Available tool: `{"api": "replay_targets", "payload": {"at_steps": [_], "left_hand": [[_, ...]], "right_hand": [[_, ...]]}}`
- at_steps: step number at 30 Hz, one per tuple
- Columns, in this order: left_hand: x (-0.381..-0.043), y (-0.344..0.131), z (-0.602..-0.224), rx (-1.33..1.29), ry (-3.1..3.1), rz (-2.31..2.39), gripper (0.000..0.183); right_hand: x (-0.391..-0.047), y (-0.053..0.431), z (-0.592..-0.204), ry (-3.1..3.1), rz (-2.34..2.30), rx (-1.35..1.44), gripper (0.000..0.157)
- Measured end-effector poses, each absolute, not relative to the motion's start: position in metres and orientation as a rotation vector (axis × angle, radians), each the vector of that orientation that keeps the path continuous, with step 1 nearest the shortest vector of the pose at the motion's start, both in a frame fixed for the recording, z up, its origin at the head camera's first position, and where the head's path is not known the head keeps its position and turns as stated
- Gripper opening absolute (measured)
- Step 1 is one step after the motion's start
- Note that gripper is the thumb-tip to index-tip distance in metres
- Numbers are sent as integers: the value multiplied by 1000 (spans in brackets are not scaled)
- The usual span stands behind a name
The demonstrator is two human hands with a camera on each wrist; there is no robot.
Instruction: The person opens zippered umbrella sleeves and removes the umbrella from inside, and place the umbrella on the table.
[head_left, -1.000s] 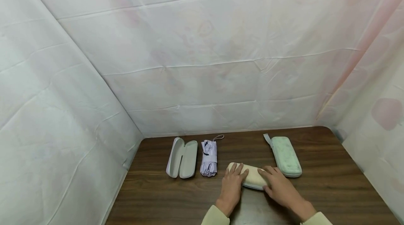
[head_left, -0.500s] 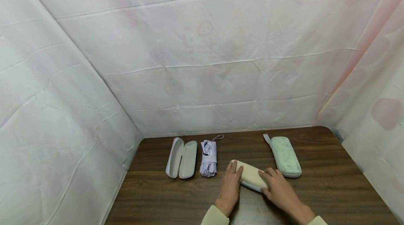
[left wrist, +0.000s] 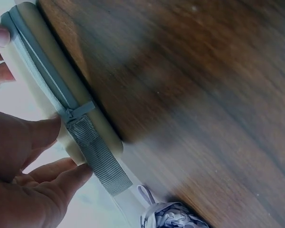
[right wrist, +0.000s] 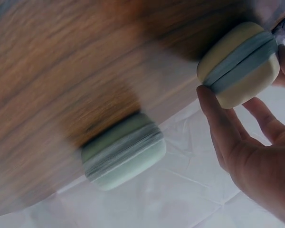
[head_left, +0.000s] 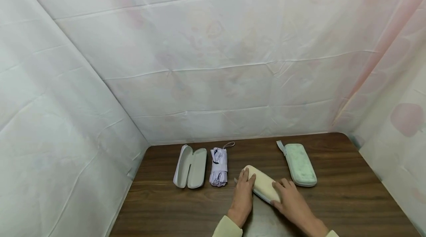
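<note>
A cream zip case (head_left: pixel 263 183) lies slantwise on the table between the two hands. My left hand (head_left: pixel 242 198) holds its left end, thumb and fingers beside the grey zip band and the woven strap (left wrist: pixel 104 164) in the left wrist view. A small zip pull (left wrist: pixel 80 110) sits where the strap begins. My right hand (head_left: pixel 293 202) grips the opposite end, with a fingertip on the zip edge in the right wrist view. The zip band appears closed in both wrist views.
A green zip case (head_left: pixel 301 165) with a pale strap lies at the back right. On the left are a folded lilac umbrella (head_left: pixel 219 166) and an open, grey-lined hard case (head_left: pixel 198 168). A pale printed cloth (head_left: pixel 213 92) surrounds the brown table (head_left: pixel 159 207).
Between both hands, the cream case has turned clockwise, its left end moving away and its right end nearer. A bit of its strap now shows beside my left hand.
</note>
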State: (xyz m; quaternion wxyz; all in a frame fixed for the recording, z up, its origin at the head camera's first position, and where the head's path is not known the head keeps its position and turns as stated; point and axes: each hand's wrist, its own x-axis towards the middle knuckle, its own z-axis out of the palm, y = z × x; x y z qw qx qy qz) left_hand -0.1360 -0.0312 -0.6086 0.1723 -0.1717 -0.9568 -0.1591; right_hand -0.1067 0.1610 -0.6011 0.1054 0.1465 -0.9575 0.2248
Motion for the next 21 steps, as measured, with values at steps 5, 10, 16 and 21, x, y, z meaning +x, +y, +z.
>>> {"api": "replay_targets", "payload": {"at_steps": [5,10,16,21], "left_hand": [[-138,-30,-608,-526,-2732,-352,47],[-142,-32,-604,-619,-2761,-269,45],[-144,-33,-599,-664,-2837,-384,46],[-145,-32,-599,-652,-2852,-459,48]], "right_hand": [[-103,157,-600,-2827,666,406,61],[-100,152,-594,-2883,661,411,59],[-97,148,-589,-2969,658,403,58],[-96,146,-589,-3016,676,395,59]]}}
